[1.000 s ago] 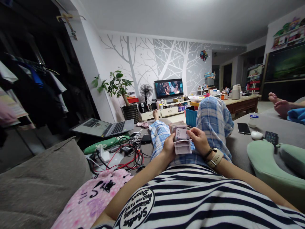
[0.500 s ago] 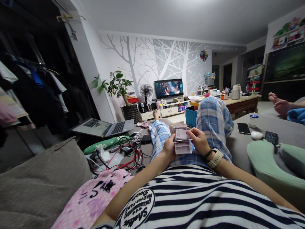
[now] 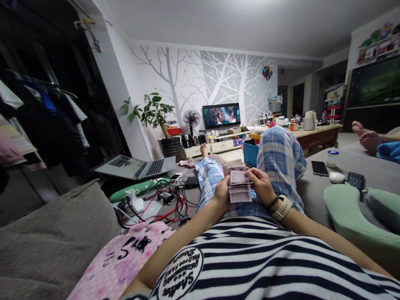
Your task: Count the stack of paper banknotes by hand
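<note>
Banknotes (image 3: 240, 178): held above the lap between both hands, in front of the striped shirt (image 3: 256, 258); one note lay face-up on top, pale folds showed below it toward the shirt, and pinkish paper stuck out at the far side.
Left hand (image 3: 221, 192): grasped the notes along their left edge; most of its fingers were hidden by the paper, so their exact placement could not be told.
Right hand (image 3: 261, 183): pinched the right edge of the top note between thumb and fingers.
Right wrist: wore a pale-strapped watch (image 3: 283, 207) and, nearer the hand, a dark bracelet (image 3: 273, 201).
Legs: wore blue plaid trousers (image 3: 279, 154); the right knee was raised, the left leg stretched out.
Left of the legs: an open laptop (image 3: 136, 167) sat near a green bag (image 3: 137, 188) and tangled cables (image 3: 176, 204).
Right of the legs: a black-screened phone (image 3: 319, 168) lay near a small white object (image 3: 336, 178) and a green neck pillow (image 3: 342, 204).
Far wall: a television (image 3: 221, 115) was lit.
Far right: another person's bare feet (image 3: 370, 139) rested near blue cloth (image 3: 389, 151).
</note>
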`<state>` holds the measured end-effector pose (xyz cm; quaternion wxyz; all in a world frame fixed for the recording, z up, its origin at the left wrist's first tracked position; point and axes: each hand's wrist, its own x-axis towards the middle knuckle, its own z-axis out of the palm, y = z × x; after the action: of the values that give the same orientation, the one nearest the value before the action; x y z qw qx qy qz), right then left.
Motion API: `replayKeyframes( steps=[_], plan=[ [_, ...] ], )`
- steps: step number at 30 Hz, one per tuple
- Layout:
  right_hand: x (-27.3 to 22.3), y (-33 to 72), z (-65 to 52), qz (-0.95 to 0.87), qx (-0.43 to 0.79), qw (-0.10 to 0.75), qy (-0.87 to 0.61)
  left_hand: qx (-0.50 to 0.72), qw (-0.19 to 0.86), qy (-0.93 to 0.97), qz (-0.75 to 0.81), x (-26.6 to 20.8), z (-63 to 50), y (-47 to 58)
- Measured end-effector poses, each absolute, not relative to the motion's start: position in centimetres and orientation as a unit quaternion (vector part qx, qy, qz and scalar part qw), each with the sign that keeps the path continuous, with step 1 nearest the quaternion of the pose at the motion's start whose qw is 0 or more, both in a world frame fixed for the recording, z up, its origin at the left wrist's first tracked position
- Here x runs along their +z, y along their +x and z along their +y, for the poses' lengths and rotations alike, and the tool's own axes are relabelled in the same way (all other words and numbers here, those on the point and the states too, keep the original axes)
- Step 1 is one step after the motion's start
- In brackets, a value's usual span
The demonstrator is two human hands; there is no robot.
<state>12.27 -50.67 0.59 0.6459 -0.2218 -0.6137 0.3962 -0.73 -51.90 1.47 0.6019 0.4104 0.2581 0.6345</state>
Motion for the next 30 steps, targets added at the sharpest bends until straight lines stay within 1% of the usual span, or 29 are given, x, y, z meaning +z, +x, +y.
replayKeyframes(
  steps=[3, 11, 21, 27, 30],
  plan=[
    [0.68, 12.23, -50.88, -0.609, 0.405, 0.645, -0.221, 0.637, 0.601, 0.403, 0.265, 1.59, -52.02, -0.67],
    [0.87, 12.25, -50.95, -0.623, 0.382, 0.641, -0.232, 0.637, 0.617, 0.389, 0.251, 1.64, -51.99, -0.58],
    [0.73, 12.29, -50.70, -0.631, 0.414, 0.625, -0.200, 0.629, 0.637, 0.365, 0.256, 1.78, -52.10, -0.51],
    [0.66, 12.27, -50.54, -0.645, 0.384, 0.626, -0.211, 0.646, 0.614, 0.362, 0.272, 1.87, -52.17, -0.64],
    [0.71, 12.33, -50.47, -0.635, 0.366, 0.641, -0.227, 0.648, 0.607, 0.368, 0.278, 1.76, -52.20, -0.86]
  ],
)
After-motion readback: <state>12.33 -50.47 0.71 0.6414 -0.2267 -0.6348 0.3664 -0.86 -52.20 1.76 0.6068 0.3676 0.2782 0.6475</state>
